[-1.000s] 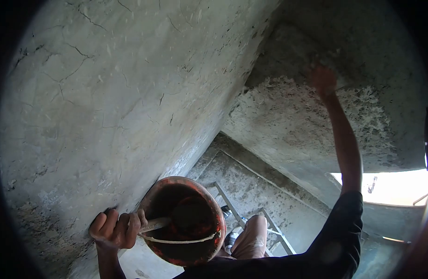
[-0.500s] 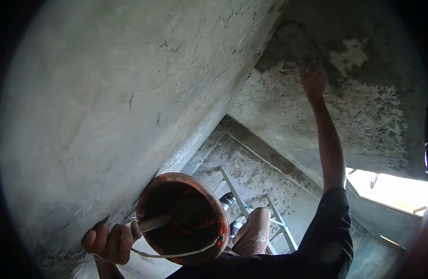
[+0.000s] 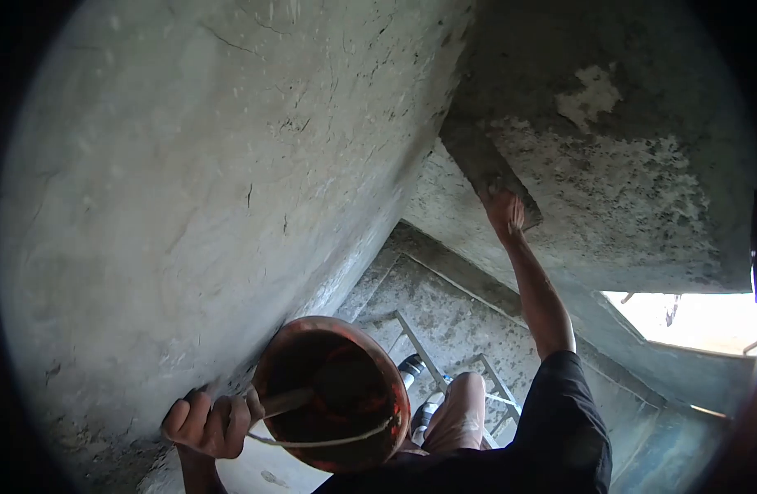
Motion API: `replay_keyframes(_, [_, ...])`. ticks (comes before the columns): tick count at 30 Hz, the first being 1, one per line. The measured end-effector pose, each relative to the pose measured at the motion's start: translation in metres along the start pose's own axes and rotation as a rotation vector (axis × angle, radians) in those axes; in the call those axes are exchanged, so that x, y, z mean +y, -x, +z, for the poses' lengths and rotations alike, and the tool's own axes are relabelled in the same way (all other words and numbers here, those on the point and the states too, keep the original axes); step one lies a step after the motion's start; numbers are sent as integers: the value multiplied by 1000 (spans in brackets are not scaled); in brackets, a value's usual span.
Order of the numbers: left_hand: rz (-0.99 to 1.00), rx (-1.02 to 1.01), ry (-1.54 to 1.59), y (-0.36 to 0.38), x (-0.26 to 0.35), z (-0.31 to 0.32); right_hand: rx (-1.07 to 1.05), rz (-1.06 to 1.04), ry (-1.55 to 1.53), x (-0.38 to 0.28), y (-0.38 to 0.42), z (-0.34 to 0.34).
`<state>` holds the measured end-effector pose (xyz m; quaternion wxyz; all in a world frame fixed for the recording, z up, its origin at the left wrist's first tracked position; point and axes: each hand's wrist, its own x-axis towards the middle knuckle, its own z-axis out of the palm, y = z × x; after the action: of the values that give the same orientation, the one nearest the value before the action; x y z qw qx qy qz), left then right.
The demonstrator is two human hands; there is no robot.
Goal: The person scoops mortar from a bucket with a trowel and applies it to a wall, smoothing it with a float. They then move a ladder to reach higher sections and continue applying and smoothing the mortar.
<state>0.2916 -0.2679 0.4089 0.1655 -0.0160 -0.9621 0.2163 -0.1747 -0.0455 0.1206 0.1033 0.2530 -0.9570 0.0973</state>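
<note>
My right hand (image 3: 505, 210) reaches far forward and is closed on a long, dark plastering float (image 3: 477, 156). The float lies against the rough, patchy wall (image 3: 609, 177), near the corner. At the lower left, my left hand (image 3: 210, 422) is curled closed beside the left wall, at the white cord handle (image 3: 329, 443) of a reddish bucket (image 3: 399, 395). A pale tool handle (image 3: 284, 403) sticks out of the bucket's dark inside towards my left thumb. Whether my fingers also touch that tool is hard to see.
A smooth, cracked wall (image 3: 173, 206) rises close on the left. Below me stand a metal ladder (image 3: 424, 354) and my bent leg (image 3: 459, 412), over a stained concrete floor (image 3: 444, 300). A bright opening (image 3: 691, 321) is at the right.
My right hand has come down and left along the wall with the float, which now shows clearly. The view has shifted slightly; my left hand still holds the bucket.
</note>
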Motion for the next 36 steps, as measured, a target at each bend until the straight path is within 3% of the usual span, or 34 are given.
replay_keyframes(5, [30, 52, 11, -5, -3, 0, -101, 159, -379, -26, 7, -67])
replay_keyframes(8, [62, 92, 7, -5, -6, 2, -265, 139, -427, -30, 8, -54])
replay_keyframes(10, [100, 107, 28, -5, -5, 6, -530, 289, -276, -12, -14, 24])
replay_keyframes(11, [122, 115, 5, -5, -8, 4, -519, 316, -287, 1, 8, 47])
replay_keyframes(13, [90, 97, -14, -8, -5, 4, -411, 137, -227, -2, -18, 71])
replay_keyframes(16, [82, 48, 32, -7, -2, -1, -537, 346, -254, 6, -12, 45])
replay_keyframes(18, [73, 75, 44, -5, -2, -2, -476, 304, -227, 13, -3, 2])
replay_keyframes(20, [41, 57, 45, -6, 0, -3, -422, 40, -239, 31, 8, -35])
replay_keyframes(23, [39, 38, 63, -3, -2, -3, -263, -107, -139, 68, 14, -81])
replay_keyframes(26, [68, 34, 66, -4, -3, -4, 70, -2, -245, 67, 1, -191])
replay_keyframes(29, [71, 56, 89, -3, -3, -2, 567, -122, -320, 89, -48, -279])
replay_keyframes(31, [95, 83, 69, -8, -4, 0, 601, -21, -174, 96, -82, -329])
replay_keyframes(33, [113, 106, 40, -9, -5, 0, 840, -80, -42, 95, -117, -346])
replay_keyframes(36, [120, 109, 28, -10, -5, 0, 833, -22, 27, 93, -154, -312])
